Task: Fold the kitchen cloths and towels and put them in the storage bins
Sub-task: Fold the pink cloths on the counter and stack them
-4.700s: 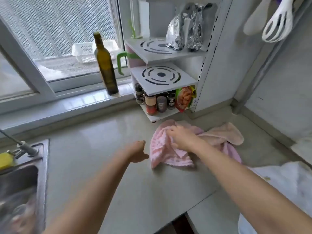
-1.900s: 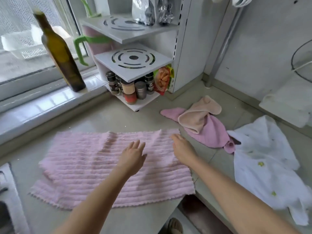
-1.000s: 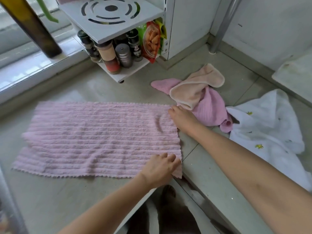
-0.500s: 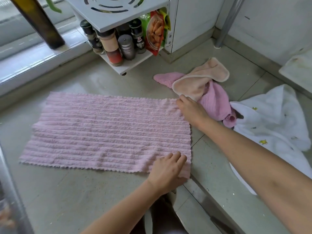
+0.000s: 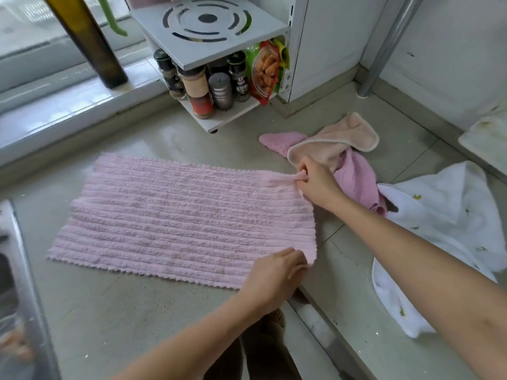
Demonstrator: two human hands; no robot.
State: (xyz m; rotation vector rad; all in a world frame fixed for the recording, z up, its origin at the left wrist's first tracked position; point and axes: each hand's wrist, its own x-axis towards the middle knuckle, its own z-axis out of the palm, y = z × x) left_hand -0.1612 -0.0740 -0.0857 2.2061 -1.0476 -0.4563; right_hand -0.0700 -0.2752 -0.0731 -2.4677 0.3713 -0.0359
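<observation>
Head view: pink towel lies flat on the bench. Right hand pinches its far right corner; left hand pinches the near right corner.

Bright window daylight, soft shadows, blurred wide-angle edges.

No text can be read (the spice jars' labels are blurred).
</observation>
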